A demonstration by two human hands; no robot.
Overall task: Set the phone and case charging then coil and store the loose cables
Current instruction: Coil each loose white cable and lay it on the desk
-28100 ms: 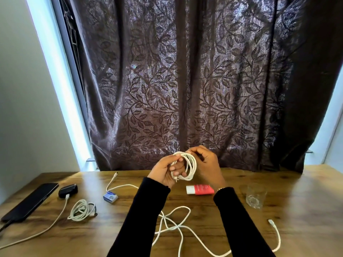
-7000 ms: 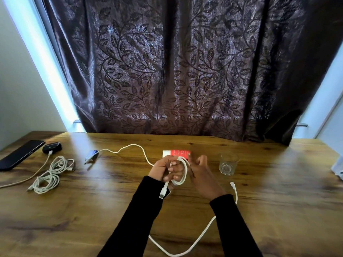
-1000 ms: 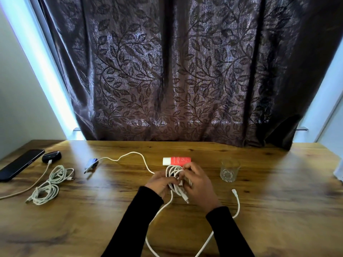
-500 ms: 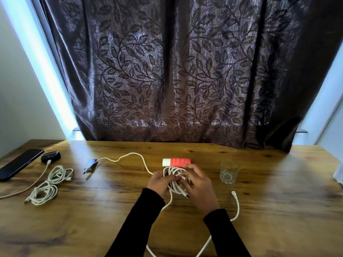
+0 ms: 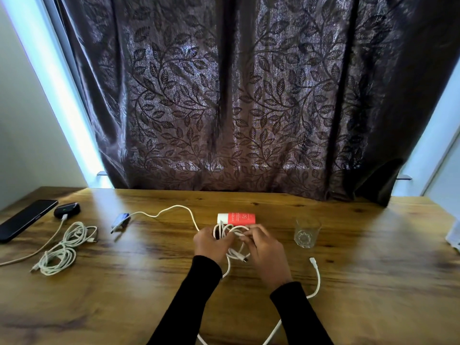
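Observation:
At the table's middle my left hand (image 5: 210,246) grips a small coil of white cable (image 5: 230,231). My right hand (image 5: 262,247) pinches a strand of the same coil. A connector end (image 5: 245,258) hangs below the coil between my hands. Loose cable runs off to a white plug (image 5: 313,260) at the right and back to a small blue adapter (image 5: 121,219). At the far left lie the black phone (image 5: 26,219) and the black earbud case (image 5: 67,209), the case with a cable plugged in. Two finished white coils (image 5: 63,247) lie beside them.
A red and white tube (image 5: 236,218) lies just behind my hands. A clear glass (image 5: 305,232) stands to the right of them. A dark leaf-patterned curtain (image 5: 249,95) hangs behind the wooden table (image 5: 373,282). Something white (image 5: 454,235) sits at the right edge.
Over the last second my hands have stayed on the coil at the table's middle, and the right fingers have shifted slightly along a strand. The other coils, phone and case have not moved.

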